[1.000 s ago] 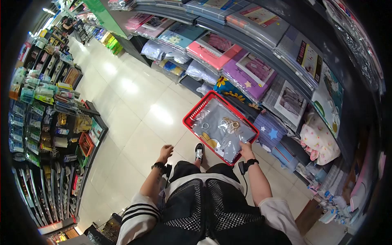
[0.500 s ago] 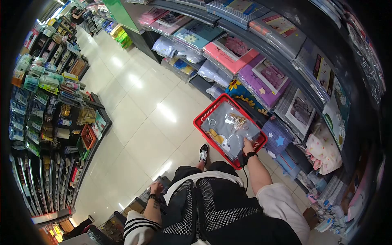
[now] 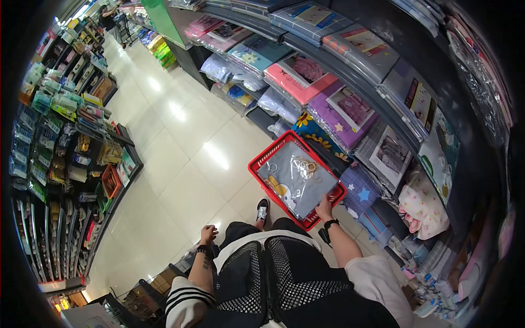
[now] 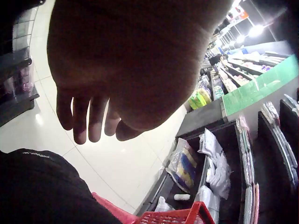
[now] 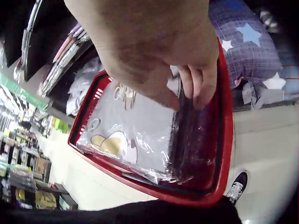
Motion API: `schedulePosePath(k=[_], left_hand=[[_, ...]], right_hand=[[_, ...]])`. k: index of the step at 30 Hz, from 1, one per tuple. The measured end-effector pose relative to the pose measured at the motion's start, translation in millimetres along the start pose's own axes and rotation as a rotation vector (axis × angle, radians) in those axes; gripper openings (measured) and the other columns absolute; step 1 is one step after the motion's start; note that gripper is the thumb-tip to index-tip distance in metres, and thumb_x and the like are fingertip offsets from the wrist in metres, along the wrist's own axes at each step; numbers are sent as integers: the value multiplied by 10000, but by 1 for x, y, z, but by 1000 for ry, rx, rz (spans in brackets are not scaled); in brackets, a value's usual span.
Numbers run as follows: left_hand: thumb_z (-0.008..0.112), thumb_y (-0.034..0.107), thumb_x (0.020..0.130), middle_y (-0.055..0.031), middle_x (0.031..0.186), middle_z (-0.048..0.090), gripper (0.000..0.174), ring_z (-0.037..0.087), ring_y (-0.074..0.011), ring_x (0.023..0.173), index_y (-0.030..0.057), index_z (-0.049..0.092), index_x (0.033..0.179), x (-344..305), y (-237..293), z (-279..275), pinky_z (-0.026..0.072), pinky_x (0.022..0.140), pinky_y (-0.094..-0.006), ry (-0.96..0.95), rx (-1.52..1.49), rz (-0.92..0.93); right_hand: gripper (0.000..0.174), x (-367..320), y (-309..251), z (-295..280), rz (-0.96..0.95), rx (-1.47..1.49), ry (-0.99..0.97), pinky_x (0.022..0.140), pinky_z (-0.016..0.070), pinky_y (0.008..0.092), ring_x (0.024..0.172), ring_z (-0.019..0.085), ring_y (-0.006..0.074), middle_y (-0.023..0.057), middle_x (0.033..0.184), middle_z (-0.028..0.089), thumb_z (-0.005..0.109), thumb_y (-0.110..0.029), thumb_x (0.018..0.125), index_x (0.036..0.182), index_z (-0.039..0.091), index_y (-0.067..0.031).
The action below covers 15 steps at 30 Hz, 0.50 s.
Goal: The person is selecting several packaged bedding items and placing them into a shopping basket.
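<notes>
My right hand (image 3: pixel 324 207) grips the red shopping basket (image 3: pixel 255 163) at its near short side. In the right wrist view, the fingers (image 5: pixel 202 86) curl down inside the rim, beside the packet's edge; the part in the palm is hidden. Inside the basket lies a flat clear-plastic packet (image 3: pixel 306 191) of grey material, with a yellow and white cartoon figure and several white and gold rings. My left hand (image 3: pixel 209 234) hangs beside my left thigh, holding nothing. Its fingers (image 4: pixel 81 122) point loosely down in the left wrist view.
Packaged bedding, including a purple pack (image 3: pixel 336 109) and a coral pack (image 3: pixel 299 76), fills the shelves on the right. A star-patterned cushion (image 3: pixel 358 186) is close to the basket. Hanging goods (image 3: pixel 49 136) line the left side. Another person (image 3: pixel 111 24) stands far down the tiled aisle (image 3: pixel 186 153).
My left hand has swung back toward my body, then slightly forward again. The basket shifted right in view and then back left, with my right hand staying on it.
</notes>
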<state>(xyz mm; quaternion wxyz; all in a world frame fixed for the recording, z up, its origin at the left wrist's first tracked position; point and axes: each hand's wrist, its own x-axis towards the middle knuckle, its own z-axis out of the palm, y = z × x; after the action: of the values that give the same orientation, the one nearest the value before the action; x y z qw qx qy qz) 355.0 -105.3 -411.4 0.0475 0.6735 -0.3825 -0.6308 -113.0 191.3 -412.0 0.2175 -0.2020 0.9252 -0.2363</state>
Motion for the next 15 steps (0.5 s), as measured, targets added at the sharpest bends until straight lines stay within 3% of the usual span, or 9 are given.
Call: schedulePosePath(k=[1,3,5,7,11,13,14,15], left_hand=[[581,185,850,-57,844,614,230,637,-163,695,34,566,1022,-5,7,5,425,488,-241,0,2,6],[583,201,850,-49,853,617,232,636,-155,695,42,573,1018,-7,11,10,426,491,-242,-27,58,36],[583,205,845,-45,852,619,227,635,-152,694,45,580,1007,-6,9,13,424,488,-242,-27,78,49],[584,209,841,-40,851,620,223,634,-149,693,48,586,995,-3,5,16,421,486,-243,-28,95,61],[578,213,823,-43,814,623,222,639,-152,693,44,599,967,-6,-6,23,423,476,-244,-37,150,55],[578,209,868,-61,859,628,222,624,-183,742,40,578,1012,1,-18,22,474,609,-306,-83,179,15],[587,185,863,-79,839,625,199,607,-186,706,29,588,987,-7,-17,28,465,574,-310,-55,142,15],[583,172,865,-92,841,622,195,594,-189,687,13,588,977,-5,-22,30,454,544,-315,-44,121,9]], right_hand=[[674,1,11,3,-1,5,4,888,458,454,989,574,425,272,1061,594,689,-87,662,1276,413,-45],[643,-13,-2,-18,-3,-207,-427,900,457,445,1018,569,403,272,1083,583,691,-145,678,1275,468,-60],[633,-26,-3,-19,-49,-291,-387,935,433,450,1086,531,392,268,1141,548,695,-176,693,1286,490,-86],[511,-34,-1,-22,-36,-218,-323,973,382,473,1147,439,418,260,1203,481,633,-153,733,1233,539,-114],[512,-45,11,-28,-96,-152,-238,997,349,474,1204,372,410,244,1268,414,612,-127,747,1253,533,-131],[565,-49,19,-32,-182,-246,-127,951,359,473,1126,399,361,186,1202,455,655,-102,713,1261,522,-140],[587,-47,28,-31,-150,-242,-171,982,335,496,1233,327,366,188,1315,369,660,-97,709,1274,507,-147],[587,-51,21,-37,-152,-238,-165,982,335,496,1233,327,366,188,1315,369,660,-97,709,1274,507,-147]])
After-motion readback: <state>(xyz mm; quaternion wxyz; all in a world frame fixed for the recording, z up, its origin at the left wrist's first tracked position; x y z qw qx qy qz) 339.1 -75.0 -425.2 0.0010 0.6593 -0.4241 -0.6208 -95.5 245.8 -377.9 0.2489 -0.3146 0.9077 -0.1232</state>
